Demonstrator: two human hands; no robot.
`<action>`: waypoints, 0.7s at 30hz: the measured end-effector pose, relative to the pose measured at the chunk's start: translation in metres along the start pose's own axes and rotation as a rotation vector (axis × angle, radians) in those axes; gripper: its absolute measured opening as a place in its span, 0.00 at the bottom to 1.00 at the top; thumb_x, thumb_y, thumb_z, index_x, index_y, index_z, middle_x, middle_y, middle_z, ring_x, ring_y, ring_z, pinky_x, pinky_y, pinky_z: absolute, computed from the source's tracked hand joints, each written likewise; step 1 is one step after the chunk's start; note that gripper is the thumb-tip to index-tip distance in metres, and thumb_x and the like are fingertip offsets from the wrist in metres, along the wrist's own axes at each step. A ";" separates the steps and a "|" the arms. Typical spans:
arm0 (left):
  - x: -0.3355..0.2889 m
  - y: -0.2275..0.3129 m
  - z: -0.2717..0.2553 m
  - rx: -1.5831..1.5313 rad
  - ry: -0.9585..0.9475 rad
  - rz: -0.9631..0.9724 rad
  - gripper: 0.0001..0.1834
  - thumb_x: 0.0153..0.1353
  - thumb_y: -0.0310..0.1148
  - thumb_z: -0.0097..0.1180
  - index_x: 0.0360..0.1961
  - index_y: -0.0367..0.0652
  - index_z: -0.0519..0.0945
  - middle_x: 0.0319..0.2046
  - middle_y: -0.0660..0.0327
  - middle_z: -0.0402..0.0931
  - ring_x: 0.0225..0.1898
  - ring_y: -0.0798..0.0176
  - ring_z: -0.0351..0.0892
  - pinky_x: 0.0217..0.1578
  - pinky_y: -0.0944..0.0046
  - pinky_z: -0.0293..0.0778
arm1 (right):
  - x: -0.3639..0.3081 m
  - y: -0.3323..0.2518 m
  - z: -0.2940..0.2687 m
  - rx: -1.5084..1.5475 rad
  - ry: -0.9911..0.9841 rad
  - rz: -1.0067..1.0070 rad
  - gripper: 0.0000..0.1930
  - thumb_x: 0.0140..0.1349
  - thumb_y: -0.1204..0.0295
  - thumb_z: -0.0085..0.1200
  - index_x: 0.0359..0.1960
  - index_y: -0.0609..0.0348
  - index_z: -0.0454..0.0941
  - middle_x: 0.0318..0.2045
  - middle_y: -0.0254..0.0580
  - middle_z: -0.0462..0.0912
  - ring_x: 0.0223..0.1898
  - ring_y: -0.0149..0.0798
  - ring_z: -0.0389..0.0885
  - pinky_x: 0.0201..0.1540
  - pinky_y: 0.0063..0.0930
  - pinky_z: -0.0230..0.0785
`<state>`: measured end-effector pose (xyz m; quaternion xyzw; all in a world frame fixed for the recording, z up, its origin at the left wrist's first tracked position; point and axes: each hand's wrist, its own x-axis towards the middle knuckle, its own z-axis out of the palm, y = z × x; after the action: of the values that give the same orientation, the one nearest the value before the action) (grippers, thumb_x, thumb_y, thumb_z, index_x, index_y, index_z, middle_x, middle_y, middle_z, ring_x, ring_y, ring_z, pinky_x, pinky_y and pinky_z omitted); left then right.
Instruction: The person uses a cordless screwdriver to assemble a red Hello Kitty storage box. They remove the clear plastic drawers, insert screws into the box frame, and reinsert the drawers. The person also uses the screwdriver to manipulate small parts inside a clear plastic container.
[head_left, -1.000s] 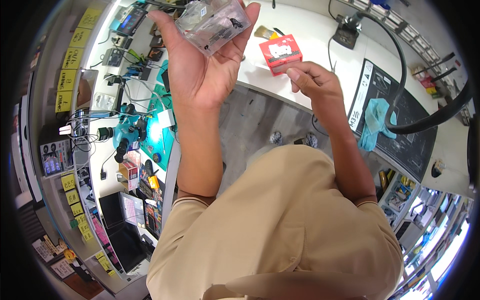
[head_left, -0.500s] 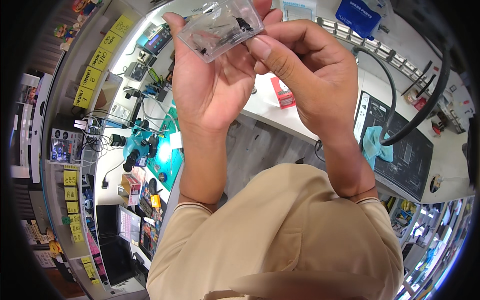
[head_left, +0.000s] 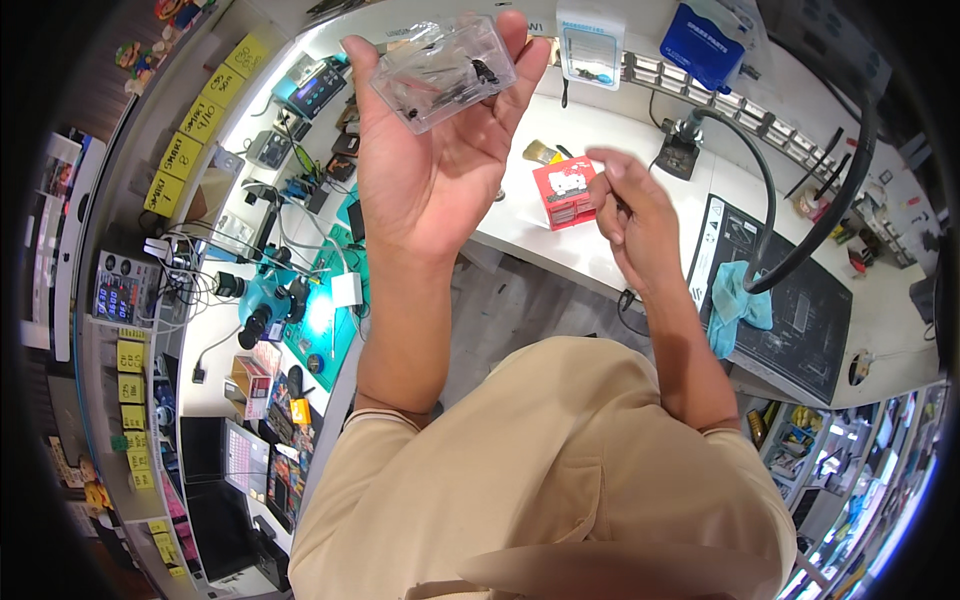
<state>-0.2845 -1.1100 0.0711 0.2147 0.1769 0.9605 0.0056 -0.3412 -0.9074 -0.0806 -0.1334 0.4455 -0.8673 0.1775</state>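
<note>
A clear plastic case rests tilted on the fingers of my raised left hand, with the thumb at its left side. Several small dark pieces lie inside it; they are too small to name. My right hand is apart from the case, lower and to the right. Its index finger reaches out to the left while the other fingers curl loosely, and no held thing shows in it. Just left of those fingertips stands a small red box with a white cartoon figure, on the white bench.
A brush lies behind the red box. To the right are a black mat, a light blue cloth and a thick black hose. A teal microscope stands over a green mat on the left.
My right hand has let go of the case's edge and moved down and right, beside the red box. My left hand still holds the case, now slightly lower.
</note>
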 end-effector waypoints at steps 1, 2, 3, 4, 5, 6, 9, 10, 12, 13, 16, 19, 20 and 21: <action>-0.001 0.001 -0.005 0.014 0.018 0.016 0.37 0.81 0.56 0.50 0.66 0.27 0.72 0.62 0.38 0.79 0.69 0.41 0.78 0.80 0.38 0.67 | 0.005 0.027 -0.022 0.182 0.045 0.073 0.21 0.83 0.68 0.47 0.69 0.73 0.72 0.39 0.39 0.82 0.23 0.22 0.63 0.25 0.17 0.56; -0.003 0.001 -0.010 0.028 0.035 0.033 0.37 0.81 0.57 0.50 0.66 0.27 0.72 0.62 0.39 0.79 0.68 0.42 0.78 0.80 0.38 0.68 | 0.012 0.053 -0.045 0.354 0.204 0.202 0.24 0.81 0.76 0.46 0.75 0.75 0.65 0.49 0.42 0.81 0.32 0.23 0.71 0.29 0.17 0.63; -0.004 0.001 -0.014 0.041 0.053 0.047 0.38 0.81 0.58 0.50 0.66 0.27 0.72 0.61 0.39 0.79 0.68 0.42 0.79 0.79 0.38 0.69 | 0.017 0.077 -0.068 0.441 0.314 0.277 0.22 0.81 0.79 0.42 0.72 0.79 0.67 0.54 0.45 0.79 0.44 0.28 0.78 0.42 0.20 0.75; -0.004 -0.001 -0.017 0.035 0.066 0.051 0.38 0.81 0.58 0.50 0.66 0.26 0.73 0.61 0.40 0.79 0.68 0.42 0.79 0.79 0.38 0.69 | 0.017 0.103 -0.085 0.486 0.466 0.278 0.23 0.79 0.84 0.40 0.73 0.82 0.64 0.61 0.52 0.78 0.56 0.36 0.83 0.60 0.24 0.82; -0.004 -0.002 -0.020 0.029 0.077 0.057 0.38 0.81 0.58 0.50 0.66 0.26 0.73 0.61 0.40 0.80 0.68 0.42 0.79 0.79 0.39 0.70 | 0.013 0.127 -0.099 0.479 0.536 0.257 0.23 0.78 0.85 0.40 0.72 0.85 0.62 0.67 0.58 0.74 0.65 0.45 0.80 0.71 0.30 0.78; -0.004 -0.004 -0.022 0.025 0.086 0.062 0.39 0.81 0.59 0.50 0.65 0.26 0.73 0.61 0.40 0.80 0.67 0.43 0.79 0.78 0.39 0.70 | 0.006 0.146 -0.111 0.423 0.504 0.315 0.23 0.78 0.85 0.41 0.71 0.87 0.63 0.69 0.60 0.72 0.69 0.49 0.77 0.75 0.34 0.76; -0.002 -0.009 -0.025 -0.063 0.094 0.025 0.40 0.80 0.60 0.51 0.64 0.24 0.73 0.60 0.42 0.80 0.66 0.43 0.80 0.78 0.39 0.71 | -0.016 0.180 -0.133 0.063 0.146 0.634 0.21 0.77 0.77 0.47 0.69 0.74 0.74 0.57 0.51 0.85 0.59 0.35 0.81 0.54 0.22 0.77; -0.001 -0.011 -0.026 0.000 0.165 0.057 0.43 0.77 0.64 0.53 0.66 0.27 0.72 0.61 0.43 0.79 0.66 0.43 0.80 0.76 0.39 0.73 | -0.020 0.186 -0.136 -0.103 0.015 0.634 0.22 0.77 0.76 0.48 0.70 0.70 0.74 0.57 0.50 0.86 0.59 0.35 0.81 0.55 0.24 0.77; 0.000 -0.015 -0.029 0.153 0.343 0.159 0.50 0.70 0.72 0.57 0.68 0.32 0.70 0.63 0.46 0.76 0.68 0.41 0.79 0.74 0.40 0.76 | -0.023 0.198 -0.129 -0.463 -0.120 0.670 0.25 0.76 0.75 0.49 0.73 0.61 0.75 0.58 0.46 0.87 0.60 0.36 0.81 0.58 0.28 0.76; 0.000 -0.016 -0.031 0.188 0.405 0.188 0.49 0.70 0.72 0.57 0.68 0.32 0.70 0.63 0.44 0.76 0.67 0.41 0.80 0.74 0.40 0.76 | -0.019 0.201 -0.122 -0.566 -0.191 0.588 0.25 0.76 0.74 0.49 0.73 0.58 0.76 0.60 0.44 0.87 0.61 0.37 0.81 0.61 0.30 0.75; -0.002 -0.014 -0.038 0.097 0.414 0.182 0.48 0.70 0.71 0.58 0.67 0.33 0.71 0.63 0.39 0.77 0.66 0.40 0.80 0.73 0.41 0.77 | -0.006 0.206 -0.095 -0.801 -0.405 0.327 0.25 0.77 0.73 0.49 0.74 0.53 0.78 0.64 0.41 0.87 0.63 0.40 0.81 0.67 0.36 0.72; -0.003 -0.006 -0.046 -0.074 0.348 0.099 0.46 0.70 0.71 0.59 0.64 0.34 0.74 0.62 0.36 0.78 0.66 0.39 0.80 0.73 0.42 0.77 | 0.004 0.205 -0.067 -0.913 -0.449 0.204 0.22 0.78 0.71 0.49 0.71 0.55 0.80 0.64 0.43 0.87 0.64 0.40 0.82 0.69 0.37 0.70; -0.004 -0.005 -0.049 0.031 0.405 0.130 0.45 0.70 0.71 0.59 0.63 0.35 0.75 0.62 0.35 0.78 0.66 0.39 0.80 0.73 0.42 0.76 | 0.007 0.203 -0.061 -0.861 -0.438 0.199 0.21 0.78 0.71 0.50 0.70 0.56 0.81 0.62 0.44 0.88 0.63 0.39 0.83 0.67 0.36 0.72; -0.004 -0.004 -0.051 0.136 0.462 0.160 0.44 0.70 0.71 0.59 0.62 0.35 0.76 0.62 0.35 0.78 0.66 0.39 0.80 0.73 0.42 0.76 | 0.009 0.200 -0.059 -0.766 -0.450 0.121 0.21 0.79 0.70 0.51 0.69 0.57 0.82 0.60 0.45 0.90 0.62 0.38 0.84 0.65 0.35 0.74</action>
<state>-0.3021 -1.1236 0.0245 0.0027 0.2203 0.9673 -0.1254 -0.3351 -0.9762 -0.2775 -0.3485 0.6919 -0.5773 0.2581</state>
